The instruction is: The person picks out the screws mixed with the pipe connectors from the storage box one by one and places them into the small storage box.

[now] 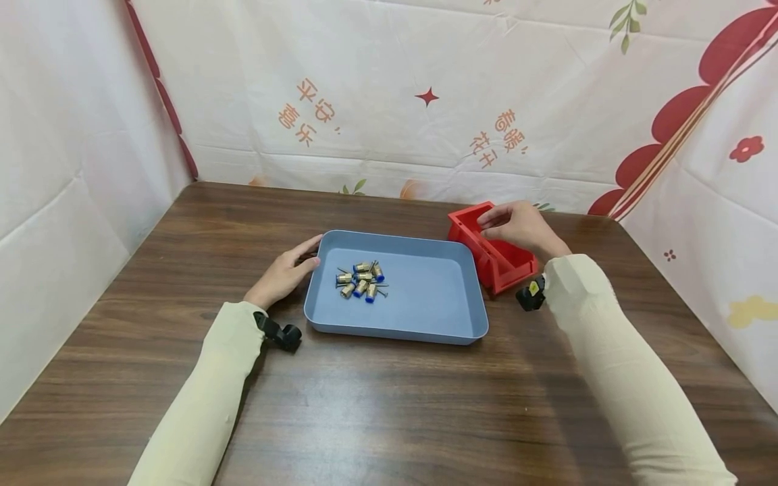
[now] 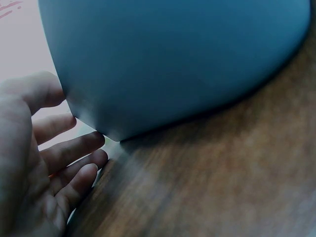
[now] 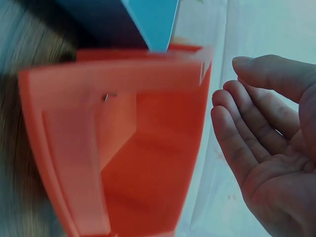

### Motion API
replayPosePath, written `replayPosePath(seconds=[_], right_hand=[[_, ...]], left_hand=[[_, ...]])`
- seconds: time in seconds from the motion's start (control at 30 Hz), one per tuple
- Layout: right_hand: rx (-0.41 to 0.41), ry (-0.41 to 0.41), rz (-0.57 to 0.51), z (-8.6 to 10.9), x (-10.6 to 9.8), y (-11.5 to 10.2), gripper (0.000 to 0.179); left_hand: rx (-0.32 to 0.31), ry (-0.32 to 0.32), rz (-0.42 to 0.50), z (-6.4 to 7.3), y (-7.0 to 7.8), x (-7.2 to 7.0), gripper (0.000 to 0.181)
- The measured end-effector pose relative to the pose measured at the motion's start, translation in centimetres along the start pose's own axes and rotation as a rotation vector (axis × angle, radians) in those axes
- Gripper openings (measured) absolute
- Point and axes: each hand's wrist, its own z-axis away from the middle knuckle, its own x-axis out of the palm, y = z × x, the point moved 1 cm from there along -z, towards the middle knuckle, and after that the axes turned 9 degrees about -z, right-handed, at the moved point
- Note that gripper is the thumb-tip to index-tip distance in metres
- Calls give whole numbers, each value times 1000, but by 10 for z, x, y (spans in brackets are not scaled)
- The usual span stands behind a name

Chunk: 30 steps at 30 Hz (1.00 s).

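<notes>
Cream sleeves point(image 1: 194, 398) lie nearest. The left hand point(image 1: 281, 275) touches a blue-grey tray point(image 1: 425, 290) with loosely extended fingers, gripping nothing. Rightward from those fingertips, inside the tray, brass push-in fittings point(image 1: 371, 292) with blue collars cluster among small screws point(image 1: 383, 293). Beneath the fingers of the right hand point(image 1: 521, 224) stands a red plastic bin point(image 1: 513, 277), just beside the tray; these fingers bend gently, parted from the thumb, with nothing visible between.
</notes>
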Motion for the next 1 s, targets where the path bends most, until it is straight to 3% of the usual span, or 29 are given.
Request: replayPosePath(seconds=[0.33, 1.0], right_hand=[[-94, -8, -48, -6, 29, -17, 30], [-153, -106, -85, -9, 78, -33, 34]], left_hand=[[-3, -4, -7, 0, -2, 0, 54], [0, 7, -30, 0, 0, 0, 54]])
